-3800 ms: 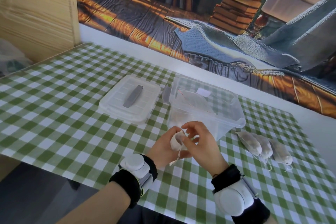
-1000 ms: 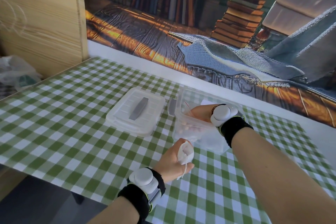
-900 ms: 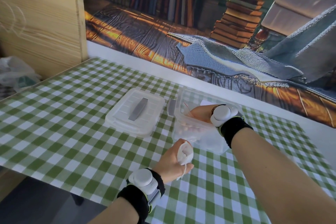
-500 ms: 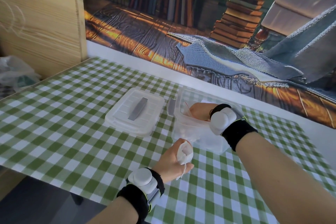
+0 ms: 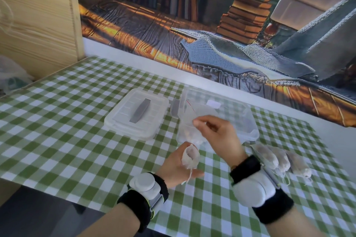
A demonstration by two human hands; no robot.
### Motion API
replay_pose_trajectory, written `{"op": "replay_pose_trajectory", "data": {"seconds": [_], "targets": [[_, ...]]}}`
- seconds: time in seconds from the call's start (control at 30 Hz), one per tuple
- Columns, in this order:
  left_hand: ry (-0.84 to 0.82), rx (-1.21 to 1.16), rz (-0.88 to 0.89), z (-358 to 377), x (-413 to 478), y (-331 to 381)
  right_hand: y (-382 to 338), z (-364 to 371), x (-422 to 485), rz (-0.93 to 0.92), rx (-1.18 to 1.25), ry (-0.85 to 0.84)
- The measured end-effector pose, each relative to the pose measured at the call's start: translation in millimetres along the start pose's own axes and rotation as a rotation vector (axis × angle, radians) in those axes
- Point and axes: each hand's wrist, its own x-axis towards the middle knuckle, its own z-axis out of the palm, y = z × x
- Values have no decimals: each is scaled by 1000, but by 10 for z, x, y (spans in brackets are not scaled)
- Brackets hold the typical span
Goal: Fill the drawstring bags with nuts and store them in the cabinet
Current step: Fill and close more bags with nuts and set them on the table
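Left hand grips a soft white drawstring bag, mouth upward, over the green-checked desk near its front edge. Right hand hovers before the clear rigid tub — fingertips pinched; contents of the pinch cannot be determined. Flat ribbed lid lies left of the tub — three filled bags right.

Tablecloth: green-and-white check. Lid: frosted clear, with a grey bar. Box: clear, with a red thread inside. Bag: white, semi-sheer. Filled bags: white, brownish-grey showing through. Wristbands: black, with white pods; yellow-green trim on the left one. Panel: pale wood, grain visible. Backdrop: printed amber planks, grey-blue knit, brown books.
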Motion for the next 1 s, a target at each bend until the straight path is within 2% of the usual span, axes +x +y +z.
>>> {"op": "replay_pose_trajectory", "data": {"seconds": [0.1,0.37,0.7,1.0], "targets": [[5,40,-14,-4,9,-8,194,51,-203,82,67,-74],[6,19,-35,-10,-34,47,290,47,-294,76,-85,-133],[-1,25,6,1,10,-28,251,78,-202,167,52,40],[-24,30,-14,-23,-21,34,211,204,-236,152,50,-9]]}}
